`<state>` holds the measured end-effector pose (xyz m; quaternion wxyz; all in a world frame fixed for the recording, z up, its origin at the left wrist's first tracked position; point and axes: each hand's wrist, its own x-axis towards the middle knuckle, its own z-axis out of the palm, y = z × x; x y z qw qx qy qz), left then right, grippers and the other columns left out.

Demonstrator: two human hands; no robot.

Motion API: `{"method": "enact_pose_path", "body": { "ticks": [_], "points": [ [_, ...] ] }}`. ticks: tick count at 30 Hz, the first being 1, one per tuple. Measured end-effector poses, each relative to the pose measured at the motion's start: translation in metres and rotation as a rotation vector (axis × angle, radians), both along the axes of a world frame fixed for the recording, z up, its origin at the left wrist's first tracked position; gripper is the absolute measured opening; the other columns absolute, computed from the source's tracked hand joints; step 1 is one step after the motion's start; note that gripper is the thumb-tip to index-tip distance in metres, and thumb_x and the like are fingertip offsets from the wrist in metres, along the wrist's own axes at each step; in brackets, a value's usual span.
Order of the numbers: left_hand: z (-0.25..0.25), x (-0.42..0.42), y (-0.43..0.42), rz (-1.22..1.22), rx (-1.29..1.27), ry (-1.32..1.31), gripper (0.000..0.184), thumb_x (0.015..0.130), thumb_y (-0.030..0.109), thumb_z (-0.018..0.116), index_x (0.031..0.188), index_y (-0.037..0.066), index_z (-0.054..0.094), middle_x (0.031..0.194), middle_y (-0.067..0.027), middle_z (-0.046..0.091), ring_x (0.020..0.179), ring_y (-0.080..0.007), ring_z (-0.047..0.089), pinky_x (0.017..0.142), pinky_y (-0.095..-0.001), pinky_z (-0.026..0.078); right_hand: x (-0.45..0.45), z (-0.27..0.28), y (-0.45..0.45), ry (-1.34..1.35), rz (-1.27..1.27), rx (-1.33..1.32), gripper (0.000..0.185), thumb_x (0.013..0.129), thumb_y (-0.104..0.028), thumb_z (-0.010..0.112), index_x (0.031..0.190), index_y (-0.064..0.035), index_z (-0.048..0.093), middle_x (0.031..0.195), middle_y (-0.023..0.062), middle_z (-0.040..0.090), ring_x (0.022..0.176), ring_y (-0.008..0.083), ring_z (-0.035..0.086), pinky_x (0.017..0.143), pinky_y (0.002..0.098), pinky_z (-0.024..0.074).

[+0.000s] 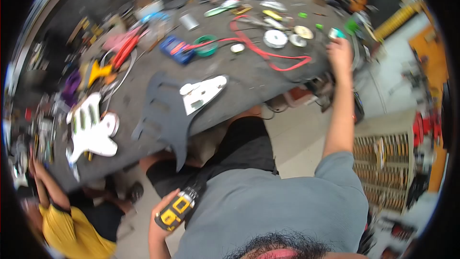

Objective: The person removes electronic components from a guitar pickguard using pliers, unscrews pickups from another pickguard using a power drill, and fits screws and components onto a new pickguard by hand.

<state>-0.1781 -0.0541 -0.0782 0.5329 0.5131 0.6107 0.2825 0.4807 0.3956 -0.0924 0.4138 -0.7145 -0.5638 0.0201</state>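
Observation:
My left hand (162, 207) is wrapped around a yellow-and-black cordless drill (178, 207), held low in front of my body. My right hand (339, 54) stretches out to the bench's right end. Its fingers are closed at a small white-and-teal object (337, 33), blurred and too small to name. On the bench before me lies a dark guitar pickguard (165, 108), its lower end jutting past the front edge. A white plate with parts on it (203, 94) rests over its right side. Farther left is a white pickguard (91, 129).
A blue multimeter (177, 50) with red leads lies mid-bench, near a green tape roll (206, 45) and white spools (275, 39). Tools clutter the bench's left end. A person in a yellow shirt (72, 228) is at lower left. A drawer cabinet (383, 163) stands right.

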Motion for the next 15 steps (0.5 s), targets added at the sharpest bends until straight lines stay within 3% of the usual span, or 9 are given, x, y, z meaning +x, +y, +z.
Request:
{"method": "enact_pose_path", "body": {
  "ticks": [1,2,3,6,7,9,12,15],
  "points": [
    [0.015,0.008,0.004,0.075,0.0,-0.085,0.079,0.074,0.002,0.095,0.149,-0.001,0.068,0.144,-0.0156,0.074,0.127,-0.0226,0.074,0.115,-0.0365,0.054,-0.02,0.026,-0.02,0.486,0.063,-0.003,0.043,0.104,-0.015,0.065,0.144,0.0015,0.065,0.111,0.0118,0.077,0.097,0.0221,0.072,0.09,0.0356,0.0569],
    [0.021,0.005,0.007,-0.015,0.112,-0.057,0.081,0.077,0.001,0.095,0.152,-0.003,0.064,0.142,-0.0149,0.073,0.125,-0.0212,0.072,0.112,-0.0337,0.054,0.009,0.011,-0.019,0.989,0.361,0.158,0.049,0.109,-0.009,0.064,0.156,0.002,0.055,0.116,0.0111,0.074,0.099,0.0188,0.07,0.091,0.0313,0.0556],
    [0.026,0.006,0.009,-0.026,0.175,-0.099,0.078,0.08,0.003,0.095,0.151,-0.004,0.065,0.147,-0.0146,0.072,0.127,-0.0218,0.072,0.112,-0.0338,0.054,0.04,-0.002,-0.015,1.242,0.629,0.187,0.046,0.112,-0.003,0.06,0.157,0.0006,0.053,0.124,0.0138,0.07,0.103,0.0195,0.066,0.095,0.0319,0.0547],
    [0.03,0.009,0.012,-0.024,0.396,-0.114,0.077,0.08,0.005,0.096,0.15,-0.002,0.067,0.149,-0.0155,0.072,0.13,-0.0257,0.072,0.113,-0.0359,0.055,-0.02,0.035,-0.053,1.278,0.771,0.195,0.045,0.117,-0.006,0.05,0.16,0.0053,0.048,0.123,0.0074,0.056,0.106,0.0183,0.054,0.1,0.0333,0.0489],
    [0.033,0.007,0.014,-0.042,0.441,-0.132,0.079,0.079,0.005,0.097,0.151,-0.002,0.066,0.15,-0.0156,0.071,0.131,-0.0263,0.072,0.113,-0.0364,0.055,-0.054,0.054,-0.069,1.343,0.799,0.176,0.038,0.119,-0.013,0.048,0.153,0.0048,0.053,0.115,0.0057,0.054,0.101,0.0174,0.051,0.095,0.0331,0.0474],
    [0.039,0.008,0.013,-0.028,0.581,-0.118,0.084,0.076,0.007,0.099,0.152,0.0,0.065,0.153,-0.0152,0.069,0.133,-0.0271,0.072,0.114,-0.0371,0.055,-0.104,0.076,-0.085,1.367,1.174,0.063,0.031,0.121,-0.025,0.051,0.137,-0.0004,0.063,0.103,0.0049,0.053,0.092,0.0156,0.05,0.083,0.0318,0.0447],
    [0.043,0.024,0.017,0.061,0.777,-0.119,0.091,0.077,0.011,0.102,0.158,0.002,0.06,0.145,-0.015,0.072,0.124,-0.0255,0.074,0.109,-0.0361,0.059,-0.238,0.109,-0.142,1.461,1.229,-0.014,0.031,0.122,-0.03,0.05,0.125,-0.0037,0.066,0.091,0.0029,0.05,0.082,0.0156,0.049,0.075,0.0339,0.0443],
    [0.018,0.035,0.011,0.122,0.622,-0.324,0.079,0.086,0.011,0.093,0.157,0.001,0.059,0.127,-0.0162,0.075,0.109,-0.0276,0.077,0.095,-0.0365,0.061,-0.369,0.118,-0.212,1.551,1.266,-0.19,0.043,0.124,-0.039,0.035,0.115,-0.0064,0.062,0.094,0.0137,0.07,0.093,0.031,0.072,0.088,0.045,0.0566]
  ]
}}
